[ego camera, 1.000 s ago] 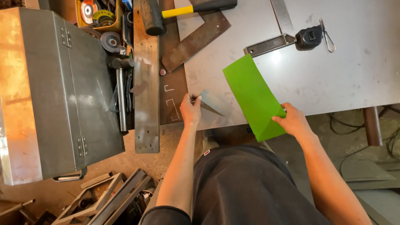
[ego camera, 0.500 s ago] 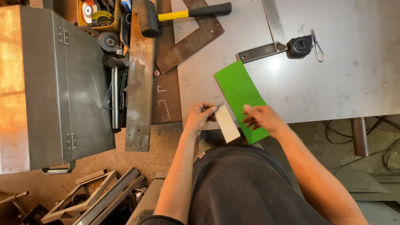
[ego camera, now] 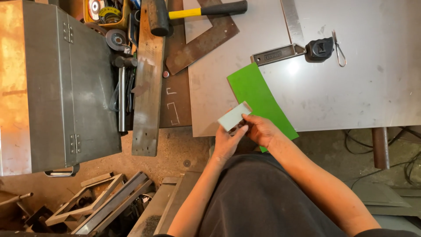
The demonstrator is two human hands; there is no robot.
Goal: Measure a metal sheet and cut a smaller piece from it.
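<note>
Here, from left to right:
Metal box [ego camera: 57, 83]: large, grey, lid closed, contents hidden.
Yellow tray [ego camera: 124, 15]: top edge, holds grinding discs [ego camera: 97, 6].
Hammer [ego camera: 193, 12]: black head, yellow neck, above a rusty square [ego camera: 204, 39].
Left hand [ego camera: 227, 142]: fingers grasping the lower edge of a small pale card [ego camera: 233, 116] at the counter [ego camera: 359, 87] edge.
Right hand [ego camera: 262, 130]: fingers pinching the same card, over a green sheet [ego camera: 258, 94].
Tape measure [ego camera: 319, 48]: black, on the counter, well apart.
</note>
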